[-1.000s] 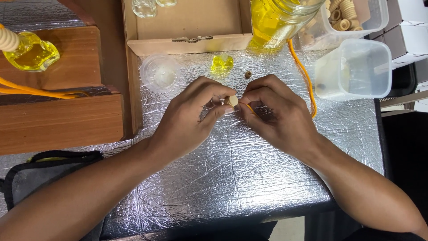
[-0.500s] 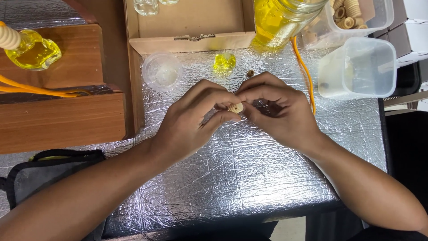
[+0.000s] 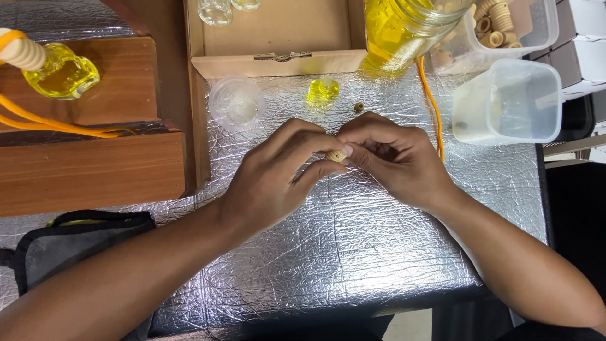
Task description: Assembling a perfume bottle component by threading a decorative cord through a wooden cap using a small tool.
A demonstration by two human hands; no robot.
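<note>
Both hands meet at the middle of a foil-covered table (image 3: 353,252), the left hand (image 3: 278,183) and the right hand (image 3: 394,161) pinching a small pale wooden cap (image 3: 338,155) between thumb and fingertips, other fingers curled in. The cap sits just above the foil, touching both hands. It looks light, hard and smooth, small enough to slip or roll away if dropped; a hold across its round sides with thumb and forefinger seems the surest grip.

Just beyond the knuckles lie a small yellow glass piece (image 3: 322,90), likely fragile, and a tiny brown bead (image 3: 358,107), near each other on the foil. To their left rests a clear round lid (image 3: 236,101). An orange cord (image 3: 433,107) runs down the foil beside the right hand.

Behind these stands an open cardboard box (image 3: 278,38), plain brown, with a metal clasp on its front flap and clear glass bottles at its far end. Right of it rises a large glass jar of yellow liquid (image 3: 404,28), then a clear plastic tub of wooden caps (image 3: 511,25), and nearer, a frosted square plastic container (image 3: 511,101). White cartons sit at the far right edge; any print is too small to tell.

At left, a filled yellow bottle (image 3: 60,72) with wooden cap lies on a wooden block (image 3: 88,170), and a dark bag (image 3: 63,246) lies below.
</note>
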